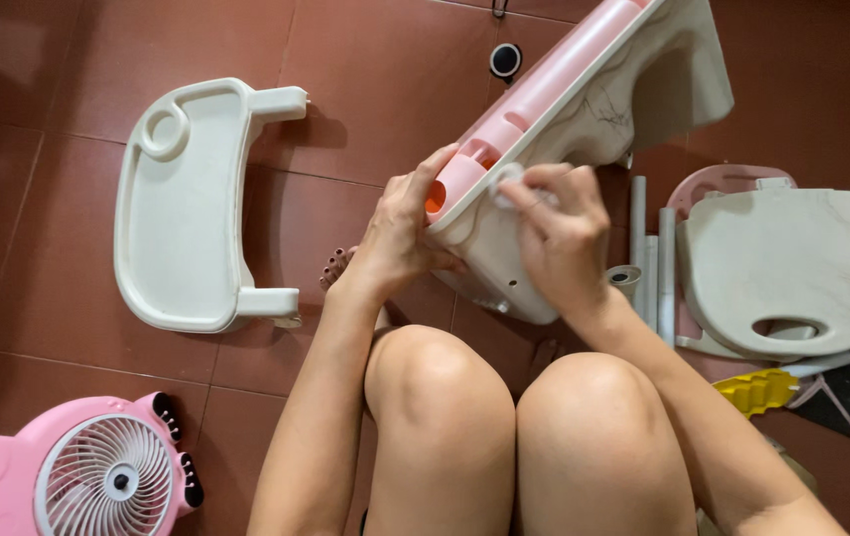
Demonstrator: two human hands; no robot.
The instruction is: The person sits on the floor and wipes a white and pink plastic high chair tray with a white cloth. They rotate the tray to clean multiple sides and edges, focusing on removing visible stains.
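Left hand [400, 233] fingers grip pink-and-cream chair shell [584, 89] | right hand [554, 233] fingers pinch white wad [506, 187] against it

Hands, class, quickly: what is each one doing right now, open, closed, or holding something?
Left hand: closed around the pink-and-cream chair part, steadying its end.
Right hand: fingers pinched on a small white piece against that part.

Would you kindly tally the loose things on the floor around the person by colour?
Cream or white: 3 – feeding tray, seat panel, tubes
Pink: 2 – pig-shaped fan, pink-and-cream chair shell held by left hand and right hand
Yellow: 1 – ridged piece
Total: 6
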